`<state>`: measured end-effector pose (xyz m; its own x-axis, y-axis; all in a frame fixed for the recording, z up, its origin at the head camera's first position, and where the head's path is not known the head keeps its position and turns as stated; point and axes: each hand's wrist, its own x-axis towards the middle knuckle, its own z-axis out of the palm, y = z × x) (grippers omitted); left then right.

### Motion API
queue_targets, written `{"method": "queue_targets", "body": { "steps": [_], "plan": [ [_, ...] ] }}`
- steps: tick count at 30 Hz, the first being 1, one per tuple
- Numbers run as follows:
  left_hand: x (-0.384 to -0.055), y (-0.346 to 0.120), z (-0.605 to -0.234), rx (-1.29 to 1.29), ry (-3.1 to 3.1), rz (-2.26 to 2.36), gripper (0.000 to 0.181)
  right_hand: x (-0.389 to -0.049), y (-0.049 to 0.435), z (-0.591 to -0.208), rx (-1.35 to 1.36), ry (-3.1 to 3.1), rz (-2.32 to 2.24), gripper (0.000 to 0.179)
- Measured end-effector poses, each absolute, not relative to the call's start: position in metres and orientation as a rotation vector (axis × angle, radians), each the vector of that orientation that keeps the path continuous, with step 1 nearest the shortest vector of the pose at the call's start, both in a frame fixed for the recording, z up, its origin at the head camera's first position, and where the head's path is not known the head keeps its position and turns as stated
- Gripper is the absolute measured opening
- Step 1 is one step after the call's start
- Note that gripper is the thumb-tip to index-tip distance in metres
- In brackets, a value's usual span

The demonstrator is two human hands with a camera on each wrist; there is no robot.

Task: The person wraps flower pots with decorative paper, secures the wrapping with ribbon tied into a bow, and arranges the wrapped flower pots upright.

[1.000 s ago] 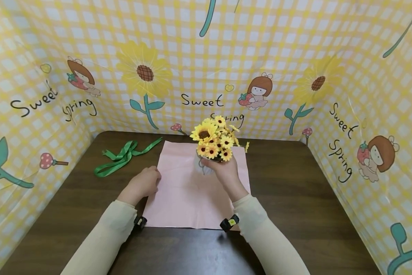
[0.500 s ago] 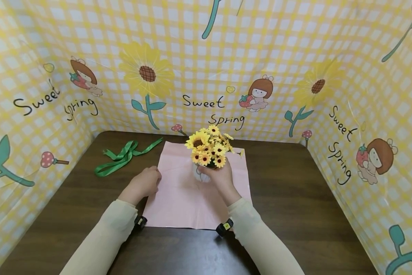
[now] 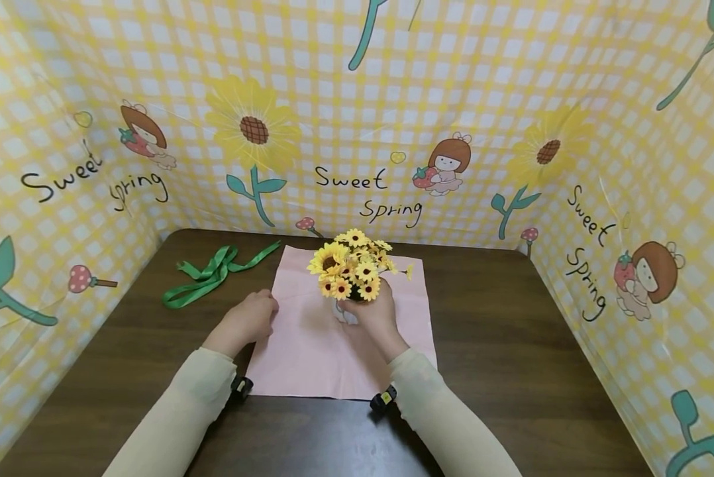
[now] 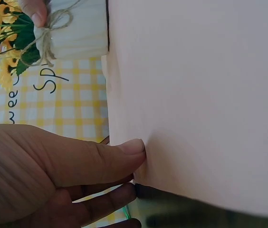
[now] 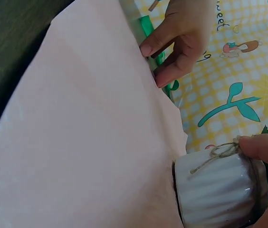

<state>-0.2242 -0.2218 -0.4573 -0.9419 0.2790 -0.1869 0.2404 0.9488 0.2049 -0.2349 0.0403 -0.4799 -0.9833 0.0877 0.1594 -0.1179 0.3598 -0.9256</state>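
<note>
Yellow artificial sunflowers and daisies (image 3: 354, 265) rise from a white ribbed pot (image 5: 215, 190) with a twine bow (image 5: 224, 151) round its neck. My right hand (image 3: 376, 315) grips this flowerpot by its upper part, thumb in front. The pot is upright over the upper middle of a pink sheet of paper (image 3: 309, 358), its base close over the sheet in the right wrist view. At the sheet's left edge, my left hand (image 3: 250, 321) pinches the paper, the thumb lying on top in the left wrist view and the fingertips at the edge, partly hidden.
A loose green ribbon (image 3: 210, 275) lies to the left of the paper on the dark wooden table (image 3: 488, 331). Yellow checked cloth (image 3: 333, 119) with printed flowers stands around the back and both sides.
My right hand has brought the flowerpot down and slightly left over the paper, toward me. The left hand stays at the paper's left edge.
</note>
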Motion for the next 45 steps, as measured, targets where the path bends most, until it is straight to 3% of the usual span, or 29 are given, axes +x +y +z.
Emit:
{"method": "queue_targets", "body": {
  "steps": [10, 17, 28, 34, 45],
  "plan": [
    [-0.228, -0.218, -0.460, 0.379, 2.875, 0.264, 0.034, -0.240, 0.042, -0.483, 0.039, -2.448, 1.631, 0.080],
    [-0.231, -0.218, -0.461, 0.377, 2.868, 0.268, 0.036, -0.242, 0.048, -0.479, 0.174, -2.525, 1.544, 0.070],
    [-0.239, -0.235, -0.467, 0.387, 2.823, 0.486, 0.046, -0.247, 0.054, -0.466, 0.183, -2.804, 1.206, 0.085],
    [-0.244, -0.226, -0.465, 0.334, 2.847, 0.499, 0.047, -0.246, 0.056, -0.467, 0.198, -2.823, 1.160, 0.085],
    [-0.257, -0.171, -0.467, 0.503, 2.854, 0.889, 0.087, -0.244, 0.059, -0.470, 0.241, -2.819, 1.123, 0.086]
  ]
}}
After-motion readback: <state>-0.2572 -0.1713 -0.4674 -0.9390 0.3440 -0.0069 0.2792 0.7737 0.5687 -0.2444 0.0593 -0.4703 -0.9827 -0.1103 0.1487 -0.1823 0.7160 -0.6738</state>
